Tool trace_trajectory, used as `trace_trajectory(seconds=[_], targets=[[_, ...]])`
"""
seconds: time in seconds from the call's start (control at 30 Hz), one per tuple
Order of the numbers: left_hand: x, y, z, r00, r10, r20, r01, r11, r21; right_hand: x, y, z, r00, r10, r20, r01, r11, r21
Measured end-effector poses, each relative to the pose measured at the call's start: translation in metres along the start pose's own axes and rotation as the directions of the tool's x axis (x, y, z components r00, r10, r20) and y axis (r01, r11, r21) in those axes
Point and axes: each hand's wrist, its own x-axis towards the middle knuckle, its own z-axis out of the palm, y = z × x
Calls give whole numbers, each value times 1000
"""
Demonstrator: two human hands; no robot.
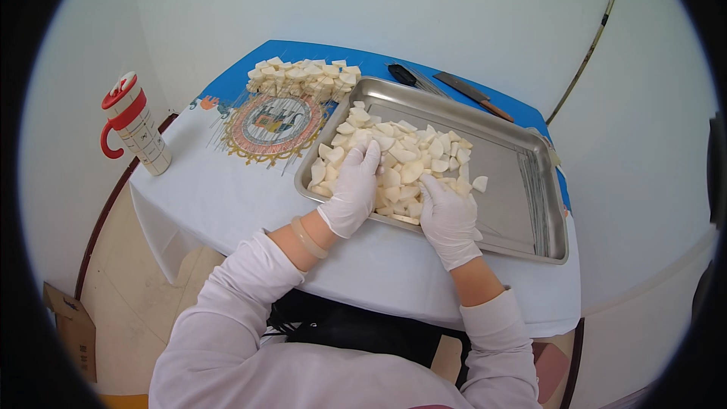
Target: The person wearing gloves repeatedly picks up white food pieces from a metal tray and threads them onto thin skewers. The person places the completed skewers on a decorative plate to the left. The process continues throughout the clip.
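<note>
Both my hands wear white gloves and are at the heap of pale, cut vegetable pieces [404, 155] in a shallow stainless steel tray [494, 159]. My left hand [353, 190] reaches over the tray's near rim, fingertips among the pieces towards the left. To its right, my right hand [448, 218] is bent at the near edge of the heap, thumb and fingers close together. Whether either hand pinches a piece or a skewer is hidden by the fingers. One loose slice [480, 184] shows just beyond my right hand. Thin metal skewers [534, 204] lie bundled at the tray's right end.
Behind the tray's left corner, skewered pieces [304, 76] are stacked on the patterned tablecloth [227, 196]. A cleaver [463, 86] and a black-handled object [402, 74] lie along the far edge. A red-handled tumbler [136, 125] stands left. A cardboard box [74, 332] is on the floor.
</note>
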Motion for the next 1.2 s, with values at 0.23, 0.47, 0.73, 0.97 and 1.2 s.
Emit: trace_trajectory(seconds=[0.23, 0.47, 0.73, 0.97, 1.2], targets=[[2, -2, -2, 999, 40, -29, -38, 998, 44, 0, -1, -1, 1000, -14, 7, 14, 1000, 1], [12, 10, -9, 996, 87, -17, -87, 994, -59, 0, 2, 0, 999, 0, -50, 2, 999, 33], [10, 15, -8, 999, 49, -15, -50, 994, -95, -2, 3, 2, 997, 31, -74, -31, 1000, 5], [12, 11, -13, 999, 45, 1, -45, 997, -59, -2, 4, 4, 996, 31, -89, -31, 1000, -2], [10, 14, -11, 998, 49, 29, -48, 997, -64, -2, 5, 5, 996, 17, -87, -18, 1000, -3]])
